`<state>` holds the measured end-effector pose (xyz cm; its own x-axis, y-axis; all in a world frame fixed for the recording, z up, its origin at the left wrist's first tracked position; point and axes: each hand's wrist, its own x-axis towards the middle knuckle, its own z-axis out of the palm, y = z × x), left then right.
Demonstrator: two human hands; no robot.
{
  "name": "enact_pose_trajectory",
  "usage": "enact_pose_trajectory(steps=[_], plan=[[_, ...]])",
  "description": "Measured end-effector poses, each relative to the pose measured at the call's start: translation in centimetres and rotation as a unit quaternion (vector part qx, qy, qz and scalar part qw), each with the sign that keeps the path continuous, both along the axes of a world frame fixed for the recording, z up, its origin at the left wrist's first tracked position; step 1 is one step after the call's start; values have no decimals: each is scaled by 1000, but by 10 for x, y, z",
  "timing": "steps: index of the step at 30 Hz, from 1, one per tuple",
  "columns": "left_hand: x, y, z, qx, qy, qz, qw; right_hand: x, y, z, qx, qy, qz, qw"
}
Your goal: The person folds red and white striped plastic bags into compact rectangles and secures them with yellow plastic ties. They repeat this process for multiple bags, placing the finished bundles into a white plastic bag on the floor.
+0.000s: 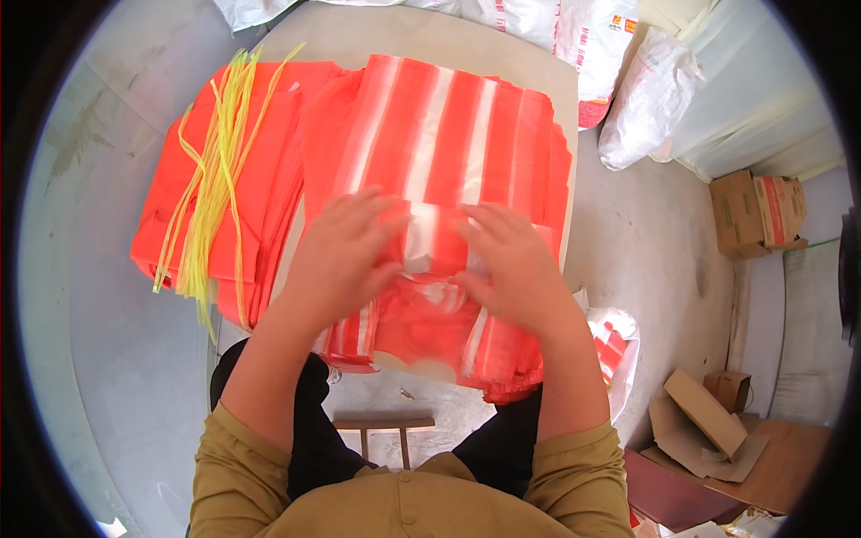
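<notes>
A stack of red-and-white striped plastic bags (pixel 439 125) lies in front of me, with its near end split into two strap-like parts. Across its near half runs a folded-over band, and both my hands are on that band. At its left end my left hand (pixel 350 255) grips it with fingers on top and thumb toward me. My right hand (pixel 511 260) has the right end in much the same way. Motion blurs the fingers of both. Left of the stack, a bundle of yellow plastic strips (pixel 215 179) rests on a pile of plain red plastic bags (pixel 175 202).
The bags lie on a beige tabletop (pixel 332 36). White sacks (pixel 650 99) stand beyond it. On the right are a cardboard box (pixel 740 215), opened cardboard (pixel 704 430) and a white sack with striped bags (pixel 619 345). A wooden stool (pixel 386 424) shows below the table.
</notes>
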<state>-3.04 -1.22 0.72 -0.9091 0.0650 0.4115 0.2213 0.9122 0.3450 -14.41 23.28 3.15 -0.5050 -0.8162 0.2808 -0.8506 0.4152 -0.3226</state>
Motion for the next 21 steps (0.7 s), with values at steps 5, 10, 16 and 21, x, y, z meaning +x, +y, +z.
enact_pose_trajectory(steps=[5, 10, 16, 21], plan=[[-1, 19, -17, -69, -59, -23, 996, 7, -9, -24, 39, 22, 33, 998], [-3, 14, -22, -86, -54, -3, 995, 2, -7, -26, 52, -31, 3, 998], [-12, 26, -22, -103, -33, 2, 994, 14, -27, -46, -3, 84, -17, 996], [-16, 23, -31, -130, -27, -7, 991, 7, -20, -54, -2, 90, 0, 996]])
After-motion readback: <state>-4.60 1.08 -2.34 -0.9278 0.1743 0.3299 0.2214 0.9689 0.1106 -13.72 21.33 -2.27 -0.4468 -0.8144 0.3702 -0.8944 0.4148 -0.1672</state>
